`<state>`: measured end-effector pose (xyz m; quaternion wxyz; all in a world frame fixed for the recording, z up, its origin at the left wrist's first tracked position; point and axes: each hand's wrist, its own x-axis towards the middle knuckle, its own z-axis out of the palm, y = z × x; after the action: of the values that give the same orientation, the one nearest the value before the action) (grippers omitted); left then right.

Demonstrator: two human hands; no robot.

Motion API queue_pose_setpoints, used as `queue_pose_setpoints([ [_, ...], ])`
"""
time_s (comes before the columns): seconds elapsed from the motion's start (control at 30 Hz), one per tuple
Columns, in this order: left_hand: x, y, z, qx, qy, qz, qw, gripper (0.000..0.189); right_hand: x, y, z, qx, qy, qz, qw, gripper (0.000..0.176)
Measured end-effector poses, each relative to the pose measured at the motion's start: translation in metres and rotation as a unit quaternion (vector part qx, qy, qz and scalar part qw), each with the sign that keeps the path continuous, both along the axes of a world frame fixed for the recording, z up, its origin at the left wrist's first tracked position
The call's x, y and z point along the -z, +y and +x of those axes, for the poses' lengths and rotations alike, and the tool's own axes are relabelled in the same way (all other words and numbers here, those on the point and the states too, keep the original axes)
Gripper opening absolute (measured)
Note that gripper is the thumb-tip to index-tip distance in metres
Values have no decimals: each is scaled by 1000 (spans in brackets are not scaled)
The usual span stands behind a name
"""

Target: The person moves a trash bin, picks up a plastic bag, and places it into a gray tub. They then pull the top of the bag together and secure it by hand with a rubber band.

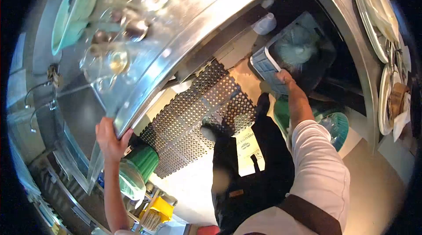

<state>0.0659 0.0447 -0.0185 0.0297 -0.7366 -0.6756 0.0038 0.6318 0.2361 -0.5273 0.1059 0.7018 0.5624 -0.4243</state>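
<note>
At the corner of the stainless steel counter [176,37], my left hand [110,139] is closed around the metal edge. My right hand [285,77] reaches down to the right and grips the near rim of a blue-grey plastic tub [269,73], which sits low, beneath the level of the counter. Something pale and rounded [299,44] shows in or behind the tub; its kind cannot be made out. Several clear glasses [118,61] stand on the counter above my left hand, blurred.
A black rubber mat [193,116] with holes covers part of the floor. Green bins [147,162] stand near both arms. Stacked plates [376,19] line the right side. A turquoise tub [74,13] rests at upper left. A white cup-like object [265,24] lies beyond the blue-grey tub.
</note>
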Motion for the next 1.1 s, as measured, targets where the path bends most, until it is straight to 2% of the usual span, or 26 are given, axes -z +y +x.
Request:
queue_pose_setpoints([
  [0.03, -1, 0, 1, -13, -14, -6, 1000, 52, 2, -13, -7, -24, 7, 15, 1000, 43],
  [0.13, -2, 1, 3, -21, -25, -3, 999, 50, -70, -55, -78, -42, -35, 27, 998, 42],
  [0.17, -1, 3, 3, -17, -18, 6, 1000, 49, -77, -63, -98, -39, -35, 34, 998, 42],
  [0.3, 0, 0, 4, 0, -23, 30, 999, 45, -106, -118, -158, -50, 35, -48, 997, 48],
  [0.43, 5, 0, -1, 11, -32, 53, 998, 43, -110, -169, -210, -26, 19, -31, 999, 48],
  [0.5, 3, -1, 1, 0, -37, 50, 998, 43, -114, -188, -227, -60, 28, -42, 997, 47],
  [0.6, 4, -1, 0, 0, -30, 41, 999, 43, -96, -215, -257, -86, 26, -62, 994, 46],
  [0.7, 4, 1, 1, 1, -25, 49, 999, 43, -88, -236, -292, -71, 27, -106, 991, 43],
  [0.77, 6, 2, 3, 10, -16, 49, 999, 43, -61, -253, -301, -54, 35, -139, 988, 42],
  [0.83, 6, 2, 5, -2, -36, 46, 998, 42, -13, -272, -305, -114, 91, -121, 982, 41],
  [0.87, 5, 3, 6, 2, -32, 42, 999, 42, -9, -275, -303, -127, 127, -121, 976, 43],
  [0.93, 3, 1, 6, -21, -25, 12, 999, 42, -3, -256, -298, -249, 114, -180, 945, 44],
  [1.0, 3, -2, 8, -27, -22, 1, 999, 43, -33, -216, -273, -123, 239, -100, 958, 49],
  [1.07, 6, 5, 8, -27, -12, 5, 1000, 45, -40, -158, -236, 29, 202, 101, 974, 59],
  [1.1, 6, 4, 8, -28, -18, 4, 999, 45, 2, -127, -208, -16, 125, 339, 932, 56],
])
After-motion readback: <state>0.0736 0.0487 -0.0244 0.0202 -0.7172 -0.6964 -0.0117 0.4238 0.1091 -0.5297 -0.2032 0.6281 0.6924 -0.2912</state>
